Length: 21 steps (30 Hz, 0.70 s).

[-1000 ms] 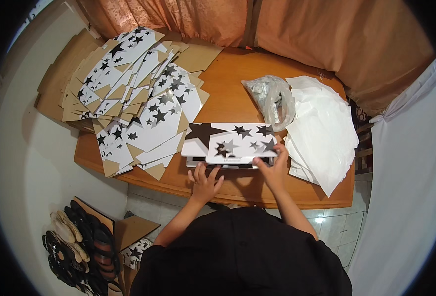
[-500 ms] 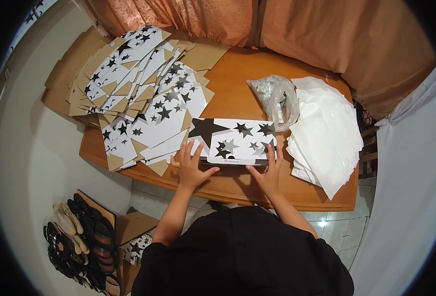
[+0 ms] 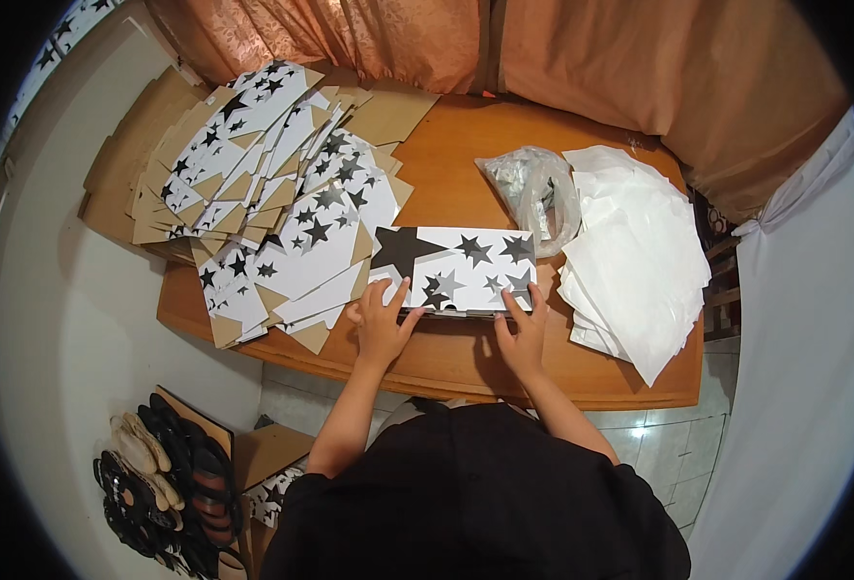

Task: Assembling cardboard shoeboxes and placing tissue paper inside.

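A white shoebox [image 3: 456, 259] with black and grey stars lies on the wooden table in front of me, its lid down. My left hand [image 3: 382, 321] holds its near left corner, fingers on top of the lid and thumb at the front edge. At the near right corner, my right hand [image 3: 524, 327] holds it in much the same way. A small dark half-round notch shows at the middle of the lid's front edge. Whatever is inside the box is hidden.
Overlapping flat star-printed cardboard sheets [image 3: 321, 227] cover the table's left side. A clear plastic bag [image 3: 548, 193] sits beyond the box, beside a pile of white paper sheets [image 3: 635, 261]. Several sandals [image 3: 171, 483] stand at lower left. Orange curtains [image 3: 601, 58] hang behind the table [image 3: 446, 362].
The pale flap that stuck out along the box's front edge has gone in out of sight. My thumbs have moved up against that edge, and both hands have drawn in closer to the box.
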Each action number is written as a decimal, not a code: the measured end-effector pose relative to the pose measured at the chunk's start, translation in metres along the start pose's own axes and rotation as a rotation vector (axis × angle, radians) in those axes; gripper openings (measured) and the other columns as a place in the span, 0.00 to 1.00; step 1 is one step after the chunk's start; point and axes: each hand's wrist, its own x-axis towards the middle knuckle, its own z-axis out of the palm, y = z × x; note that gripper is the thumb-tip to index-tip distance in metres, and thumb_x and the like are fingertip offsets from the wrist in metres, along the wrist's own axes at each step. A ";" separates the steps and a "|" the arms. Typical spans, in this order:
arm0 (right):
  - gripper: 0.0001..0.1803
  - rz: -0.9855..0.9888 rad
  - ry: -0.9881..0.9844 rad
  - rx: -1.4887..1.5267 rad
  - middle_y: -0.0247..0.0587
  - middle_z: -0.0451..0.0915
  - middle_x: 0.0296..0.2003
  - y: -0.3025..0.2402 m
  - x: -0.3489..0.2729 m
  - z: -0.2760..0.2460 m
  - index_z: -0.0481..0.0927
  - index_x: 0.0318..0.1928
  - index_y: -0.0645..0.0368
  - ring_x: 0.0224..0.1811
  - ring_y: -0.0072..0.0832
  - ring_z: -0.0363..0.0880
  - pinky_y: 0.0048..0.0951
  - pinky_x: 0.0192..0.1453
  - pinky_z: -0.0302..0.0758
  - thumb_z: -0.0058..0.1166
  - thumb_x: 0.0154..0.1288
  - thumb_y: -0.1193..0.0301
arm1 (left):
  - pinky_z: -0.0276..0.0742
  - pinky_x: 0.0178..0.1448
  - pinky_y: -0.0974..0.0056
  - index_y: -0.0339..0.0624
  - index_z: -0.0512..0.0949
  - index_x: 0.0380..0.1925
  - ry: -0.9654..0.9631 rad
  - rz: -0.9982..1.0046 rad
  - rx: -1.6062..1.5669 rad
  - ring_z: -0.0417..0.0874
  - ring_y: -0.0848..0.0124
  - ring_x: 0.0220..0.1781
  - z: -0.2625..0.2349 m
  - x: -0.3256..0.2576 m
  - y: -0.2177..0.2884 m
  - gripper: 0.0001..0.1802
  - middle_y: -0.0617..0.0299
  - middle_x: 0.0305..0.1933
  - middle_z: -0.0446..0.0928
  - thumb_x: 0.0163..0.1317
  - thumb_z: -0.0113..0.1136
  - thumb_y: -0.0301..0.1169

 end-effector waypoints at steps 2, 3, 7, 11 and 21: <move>0.20 0.004 -0.043 -0.144 0.52 0.60 0.63 -0.011 -0.001 -0.005 0.79 0.51 0.51 0.68 0.52 0.52 0.56 0.67 0.41 0.58 0.56 0.66 | 0.47 0.59 0.42 0.57 0.72 0.57 -0.080 -0.023 0.011 0.60 0.60 0.65 0.002 -0.006 -0.003 0.32 0.59 0.59 0.66 0.52 0.61 0.53; 0.20 0.005 -0.088 -0.288 0.50 0.61 0.63 -0.015 -0.002 -0.007 0.79 0.51 0.49 0.69 0.53 0.49 0.63 0.66 0.36 0.58 0.56 0.64 | 0.47 0.59 0.42 0.57 0.72 0.57 -0.082 -0.021 0.010 0.60 0.60 0.65 0.003 -0.009 -0.005 0.32 0.59 0.59 0.66 0.52 0.61 0.53; 0.22 0.030 -0.113 -0.391 0.40 0.64 0.63 -0.007 -0.007 -0.004 0.77 0.53 0.47 0.69 0.53 0.50 0.75 0.60 0.33 0.55 0.58 0.60 | 0.43 0.62 0.36 0.59 0.70 0.58 -0.121 -0.022 0.034 0.58 0.62 0.68 0.007 -0.009 -0.004 0.31 0.61 0.65 0.63 0.54 0.59 0.51; 0.20 -0.119 -0.089 -0.476 0.34 0.71 0.57 -0.005 0.000 -0.001 0.77 0.52 0.47 0.66 0.40 0.60 0.72 0.62 0.35 0.55 0.58 0.60 | 0.53 0.63 0.40 0.56 0.72 0.56 -0.013 0.045 -0.066 0.64 0.62 0.65 0.023 -0.008 -0.015 0.29 0.62 0.63 0.67 0.54 0.60 0.47; 0.11 -0.449 -0.099 -0.219 0.34 0.80 0.44 -0.021 0.014 0.033 0.81 0.39 0.52 0.52 0.33 0.75 0.48 0.56 0.65 0.60 0.53 0.68 | 0.59 0.61 0.46 0.54 0.74 0.54 0.032 0.076 -0.027 0.66 0.61 0.63 0.026 -0.010 -0.014 0.29 0.62 0.61 0.69 0.50 0.63 0.45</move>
